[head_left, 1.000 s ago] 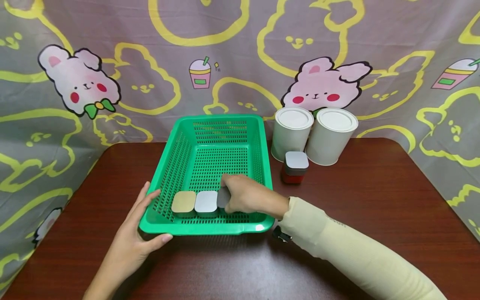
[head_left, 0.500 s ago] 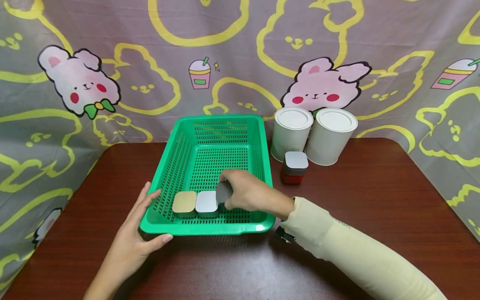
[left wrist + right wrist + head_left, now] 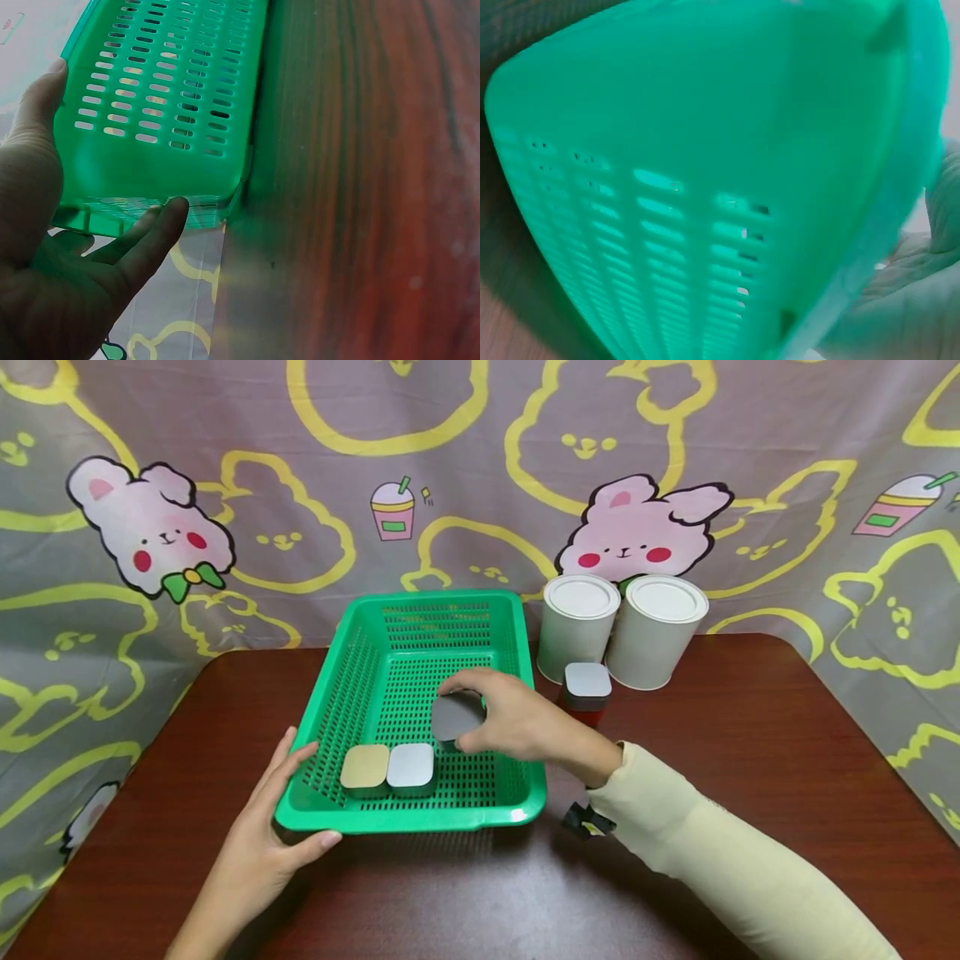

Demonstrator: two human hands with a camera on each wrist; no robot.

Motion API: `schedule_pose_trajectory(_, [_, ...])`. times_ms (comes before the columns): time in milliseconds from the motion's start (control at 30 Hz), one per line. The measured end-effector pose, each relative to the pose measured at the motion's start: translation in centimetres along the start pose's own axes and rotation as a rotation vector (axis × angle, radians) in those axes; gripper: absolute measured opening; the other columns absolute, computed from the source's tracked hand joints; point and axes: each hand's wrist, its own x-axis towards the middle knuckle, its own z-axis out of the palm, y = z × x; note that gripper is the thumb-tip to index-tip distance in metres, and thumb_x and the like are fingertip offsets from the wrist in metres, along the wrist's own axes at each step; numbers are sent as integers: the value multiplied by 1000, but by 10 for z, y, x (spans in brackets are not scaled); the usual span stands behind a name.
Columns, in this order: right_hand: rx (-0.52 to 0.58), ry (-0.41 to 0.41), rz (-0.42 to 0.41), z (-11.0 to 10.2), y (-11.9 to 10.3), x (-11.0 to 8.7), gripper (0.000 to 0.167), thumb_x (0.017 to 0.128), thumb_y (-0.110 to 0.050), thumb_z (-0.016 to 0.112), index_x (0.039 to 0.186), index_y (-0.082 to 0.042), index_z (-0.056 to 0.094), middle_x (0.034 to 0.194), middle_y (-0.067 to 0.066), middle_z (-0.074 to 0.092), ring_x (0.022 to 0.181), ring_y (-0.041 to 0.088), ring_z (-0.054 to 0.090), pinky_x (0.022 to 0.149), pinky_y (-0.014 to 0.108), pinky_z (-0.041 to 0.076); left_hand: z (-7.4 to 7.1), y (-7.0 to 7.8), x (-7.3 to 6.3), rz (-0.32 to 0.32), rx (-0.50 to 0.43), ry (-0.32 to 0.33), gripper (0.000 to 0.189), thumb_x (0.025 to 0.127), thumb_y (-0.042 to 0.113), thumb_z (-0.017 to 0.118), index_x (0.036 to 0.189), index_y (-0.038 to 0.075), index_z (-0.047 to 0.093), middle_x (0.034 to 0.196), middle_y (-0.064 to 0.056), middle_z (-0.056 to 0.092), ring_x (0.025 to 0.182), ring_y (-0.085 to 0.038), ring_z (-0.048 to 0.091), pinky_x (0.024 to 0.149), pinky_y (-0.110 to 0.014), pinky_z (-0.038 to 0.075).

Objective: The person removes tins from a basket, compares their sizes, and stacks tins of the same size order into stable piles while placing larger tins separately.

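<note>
My right hand (image 3: 517, 714) grips a small dark grey-topped square box (image 3: 457, 716) with rounded corners, thumb on its near side and fingers on its far side. It is tilted inside the green plastic basket (image 3: 408, 820). My left hand (image 3: 258, 835) touches the basket's near left corner, fingers extended along the left side and thumb at the front rim; the left wrist view also shows this hand (image 3: 90, 277) against the basket. Two similar boxes, one beige-topped (image 3: 366, 766) and one white-topped (image 3: 411, 765), stand side by side at the basket's near end.
Two white lidded cans (image 3: 579, 631) stand on the brown table (image 3: 750, 735) right of the basket. Before them is a small square stack (image 3: 587, 685) with a white top, dark middle and red lower part. A patterned curtain (image 3: 450, 460) hangs behind the table.
My right hand has moved the dark grey-topped box away from the row, towards the basket's far right, and tilted it. My left hand stays at the corner.
</note>
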Motion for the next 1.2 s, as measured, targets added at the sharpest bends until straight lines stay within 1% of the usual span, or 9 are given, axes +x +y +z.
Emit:
schedule_pose_trajectory(200, [119, 21, -36, -12, 5, -5, 56, 81, -11, 78, 136, -12, 66, 132, 6, 63, 114, 24, 55, 88, 35, 51, 0, 0, 0, 2, -6, 1, 103, 78, 9, 92, 163, 29, 37, 176, 15, 10, 160, -24, 18, 109, -72, 26])
schedule_pose_trajectory(300, [164, 42, -37, -18, 8, -8, 57, 81, -14, 82, 135, -14, 67, 134, 4, 63, 115, 24, 56, 90, 37, 51, 0, -1, 0, -1, 9, 1, 102, 78, 10, 91, 163, 29, 37, 176, 15, 10, 160, -22, 18, 115, -60, 28])
schedule_pose_trajectory(367, [196, 52, -42, -22, 10, -10, 57, 80, -14, 84, 135, -15, 68, 134, 4, 64, 115, 24, 56, 91, 39, 51, 0, -1, 0, -3, 10, 0, 102, 79, 10, 91, 163, 29, 37, 176, 15, 10, 160, -21, 18, 116, -58, 27])
schedule_pose_trajectory(433, [236, 56, -37, -26, 12, -13, 58, 80, -13, 84, 135, -15, 68, 134, 4, 65, 115, 25, 57, 91, 39, 52, 0, -1, 0, -5, 7, 0, 102, 79, 10, 91, 163, 30, 37, 176, 15, 10, 161, -21, 18, 115, -60, 28])
schedule_pose_trajectory(533, [289, 55, -14, -33, 15, -17, 58, 80, -12, 85, 135, -16, 69, 130, 6, 65, 114, 26, 58, 88, 38, 53, 0, -1, 0, -7, -4, -1, 102, 78, 9, 91, 163, 29, 37, 177, 13, 9, 161, -22, 17, 110, -70, 26])
schedule_pose_trajectory(733, [347, 62, 56, -47, 23, -25, 58, 82, -10, 85, 137, -18, 68, 125, 7, 66, 108, 26, 62, 86, 33, 53, 0, -1, 0, -11, -6, -4, 102, 79, 9, 91, 163, 29, 37, 177, 14, 9, 161, -21, 16, 112, -69, 25])
schedule_pose_trajectory(867, [357, 88, 81, -57, 32, -31, 59, 83, -10, 84, 138, -18, 67, 126, 8, 67, 114, 26, 61, 89, 31, 55, 0, -1, 0, -10, -13, -5, 102, 79, 9, 91, 163, 29, 37, 176, 15, 9, 161, -23, 16, 110, -71, 25])
schedule_pose_trajectory(1033, [376, 127, 112, -68, 44, -40, 58, 85, -12, 82, 141, -17, 65, 137, 6, 63, 124, 25, 56, 93, 27, 54, 0, -1, 0, -5, -17, -3, 102, 78, 9, 91, 163, 29, 37, 176, 15, 9, 161, -24, 17, 107, -73, 26])
schedule_pose_trajectory(1200, [418, 155, 154, -77, 55, -49, 57, 89, -9, 78, 143, -13, 62, 135, 10, 61, 126, 26, 53, 94, 27, 53, 0, 0, 0, -3, -16, -2, 102, 78, 8, 91, 162, 28, 38, 176, 15, 9, 161, -24, 17, 108, -73, 25])
